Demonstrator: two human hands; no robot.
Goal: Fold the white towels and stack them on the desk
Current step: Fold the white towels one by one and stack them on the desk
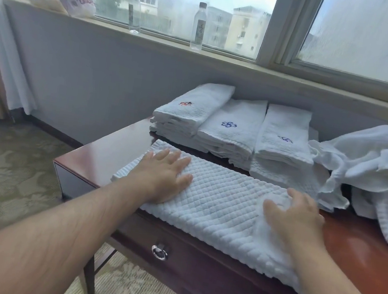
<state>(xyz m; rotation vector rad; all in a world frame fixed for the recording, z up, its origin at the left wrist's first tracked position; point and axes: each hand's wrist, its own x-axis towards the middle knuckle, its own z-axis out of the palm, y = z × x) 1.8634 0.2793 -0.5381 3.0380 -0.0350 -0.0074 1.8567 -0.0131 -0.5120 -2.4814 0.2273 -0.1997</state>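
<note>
A long towel [225, 202] lies along the desk's [100, 158] near edge, with the left hand [162, 176] and right hand [296, 212] on its ends. Behind it, 3 towel stacks [231, 127] sit side by side, with a loose towel heap [374, 161] to their right. On the far windowsill [226, 58] stand 2 bottles [198, 26], with a bag [77, 1] to their left.

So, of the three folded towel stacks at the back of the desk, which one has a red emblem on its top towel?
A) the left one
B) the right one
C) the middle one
A: the left stack carries a red emblem on its top towel, while the middle stack and the right stack both show blue ones.
</note>
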